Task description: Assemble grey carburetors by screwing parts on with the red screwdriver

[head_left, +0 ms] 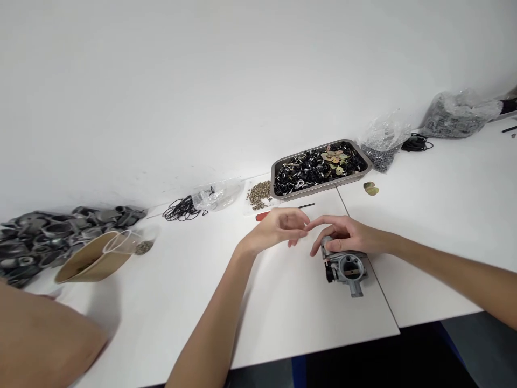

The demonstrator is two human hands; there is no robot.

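My right hand (348, 237) rests on top of a grey metal carburetor body (348, 271) that stands on the white table (283, 302), fingers curled over its upper end and index finger stretched left. My left hand (278, 229) hovers just left of it, fingers bent, its fingertips meeting my right index finger. Whether something small is pinched there is too small to tell. A red-handled screwdriver (264, 215) lies just behind my left hand.
A metal tray (283, 164) of black and brass parts sits behind, beside a pile of small brass pieces (259, 194), black rings (182, 208) and plastic bags (456, 114). At left lie grey castings (48, 229), a brown paper cup (91, 261) on its side and another person's arm (36, 345).
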